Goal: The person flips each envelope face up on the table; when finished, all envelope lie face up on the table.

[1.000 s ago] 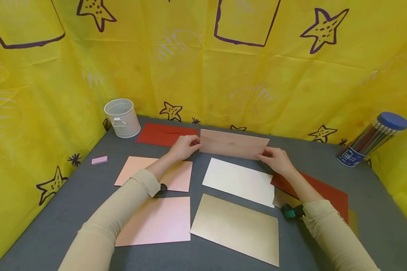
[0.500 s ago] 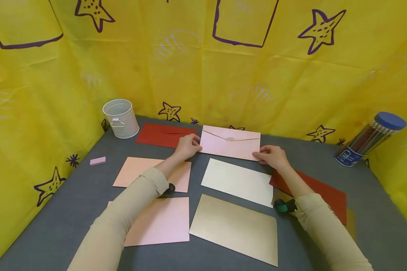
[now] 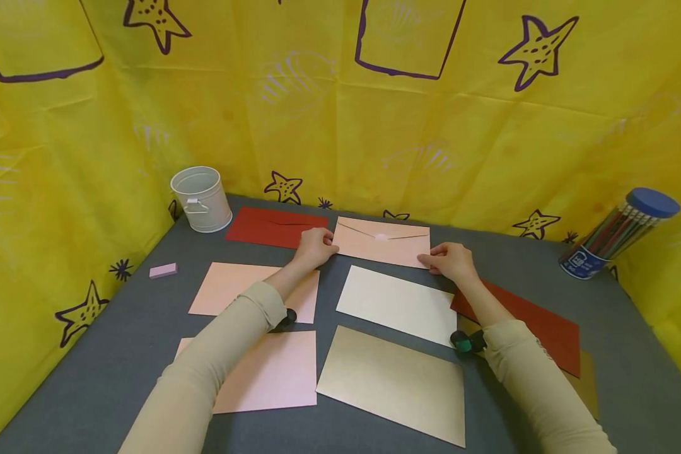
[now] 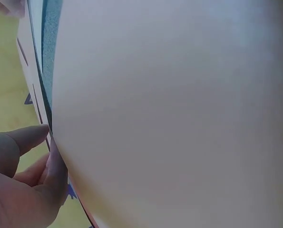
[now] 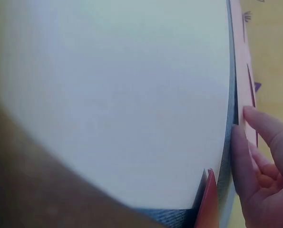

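A pale pink envelope [image 3: 369, 251] with a round pale seal on its flap lies at the back of the table, flap side up. My left hand [image 3: 316, 247] holds its near left corner, and in the left wrist view the thumb and fingers meet at the envelope's edge. At the near right corner, my right hand [image 3: 453, 260] pinches the envelope between thumb and fingers, as the right wrist view also shows. Just left of it is a red envelope [image 3: 261, 227], its flap line visible. A white envelope [image 3: 394, 302] lies in front.
Two pinkish envelopes, a farther one [image 3: 221, 284] and a nearer one [image 3: 278, 372], lie under my left arm. A gold envelope [image 3: 397, 384] lies in front; another red one [image 3: 545, 321] is under my right arm. A bucket [image 3: 204, 202], eraser [image 3: 163, 270] and pencil tub [image 3: 584, 261] stand around.
The pink envelope has tipped down from a nearly upright, shaded position to lying at the back of the table. Both hands have kept hold of it, the right one shifting slightly left.
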Demonstrator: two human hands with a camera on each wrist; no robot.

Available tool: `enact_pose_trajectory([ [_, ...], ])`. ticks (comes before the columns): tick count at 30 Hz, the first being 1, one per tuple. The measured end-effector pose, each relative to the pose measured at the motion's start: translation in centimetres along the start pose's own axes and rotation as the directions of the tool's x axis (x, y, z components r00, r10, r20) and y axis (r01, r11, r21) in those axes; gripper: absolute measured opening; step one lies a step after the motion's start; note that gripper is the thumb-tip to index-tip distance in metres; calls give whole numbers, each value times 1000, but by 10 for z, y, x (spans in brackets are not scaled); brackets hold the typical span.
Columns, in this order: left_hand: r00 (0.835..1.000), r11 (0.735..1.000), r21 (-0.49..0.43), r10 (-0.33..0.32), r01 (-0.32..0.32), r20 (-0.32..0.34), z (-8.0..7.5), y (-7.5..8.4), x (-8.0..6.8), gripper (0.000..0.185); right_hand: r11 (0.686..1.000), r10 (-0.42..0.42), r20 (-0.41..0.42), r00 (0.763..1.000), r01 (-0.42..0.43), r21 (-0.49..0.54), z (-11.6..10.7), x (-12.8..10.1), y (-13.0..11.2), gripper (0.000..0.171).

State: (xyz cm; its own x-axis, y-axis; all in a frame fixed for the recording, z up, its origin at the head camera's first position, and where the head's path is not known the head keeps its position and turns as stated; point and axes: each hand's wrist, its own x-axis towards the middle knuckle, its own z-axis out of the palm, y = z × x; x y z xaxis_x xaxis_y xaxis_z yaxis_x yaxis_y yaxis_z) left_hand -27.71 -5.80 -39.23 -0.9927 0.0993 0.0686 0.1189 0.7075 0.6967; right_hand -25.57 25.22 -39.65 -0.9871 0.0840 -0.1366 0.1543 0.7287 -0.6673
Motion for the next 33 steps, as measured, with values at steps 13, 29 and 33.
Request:
enact_pose_trajectory([
  [13,997,994,94,61,-64,38,6,5,-1,23,999,-12,-1,1000,12,-30,-2,2,2,44],
  [29,939,947,66,301,-315,163,15,18,-12,24,992,-69,26,997,66,109,-34,-22,27,56],
  [33,855,878,53,448,-476,261,27,33,-20,27,988,-124,13,992,122,89,-49,-39,42,61],
])
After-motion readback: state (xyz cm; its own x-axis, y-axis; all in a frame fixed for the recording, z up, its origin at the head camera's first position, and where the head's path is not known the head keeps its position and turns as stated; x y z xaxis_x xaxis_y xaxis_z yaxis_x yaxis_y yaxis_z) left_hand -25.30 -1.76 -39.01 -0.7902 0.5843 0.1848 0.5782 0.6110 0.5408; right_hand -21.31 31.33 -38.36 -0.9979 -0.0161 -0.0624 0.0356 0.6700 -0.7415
